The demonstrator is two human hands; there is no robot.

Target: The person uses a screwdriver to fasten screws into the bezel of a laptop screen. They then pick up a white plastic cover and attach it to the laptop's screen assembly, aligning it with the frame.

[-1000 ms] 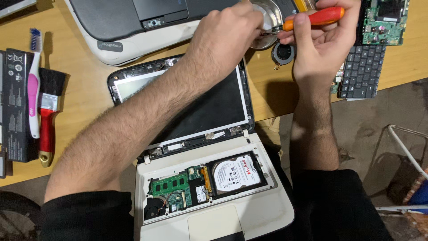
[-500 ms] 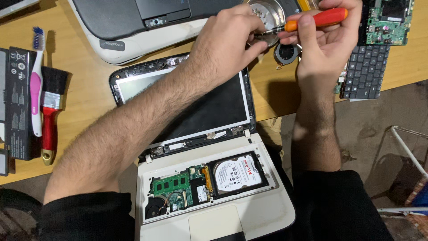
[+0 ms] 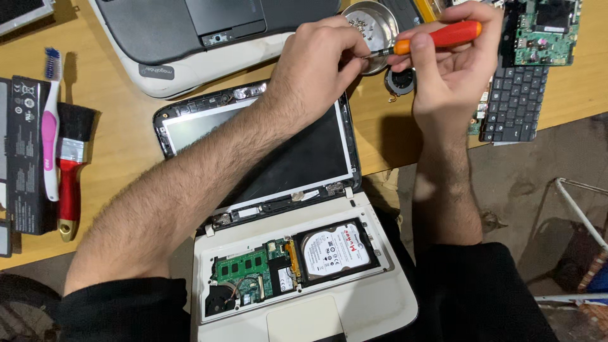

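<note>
A wooden worktop (image 3: 126, 152) carried the clutter, its near edge giving way to a bare, dusty floor (image 3: 525, 177) on the right. On the far side lay a grey and white laptop (image 3: 209, 31); at the left edge a pink toothbrush (image 3: 49, 126) and a red-handled paintbrush (image 3: 71, 164) lay side by side next to a black battery pack (image 3: 25, 158). To the right sat a loose black keyboard (image 3: 514, 101) with a green circuit board (image 3: 546, 31) just beyond it. A small white laptop (image 3: 304, 266) hung over the near edge, its base opened to show a hard drive (image 3: 335, 248) and a green memory module (image 3: 240, 265).

Both forearms stretched away over its screen. The right hand (image 3: 453, 69) had its fingers wrapped round an orange-handled screwdriver (image 3: 437, 37), held level and pointing left. The left hand (image 3: 316, 69) had its fingers pinched together at the tool's tip, just beside a small metal dish (image 3: 370, 25) of screws; whether they gripped the tip or a screw could not be told.
</note>
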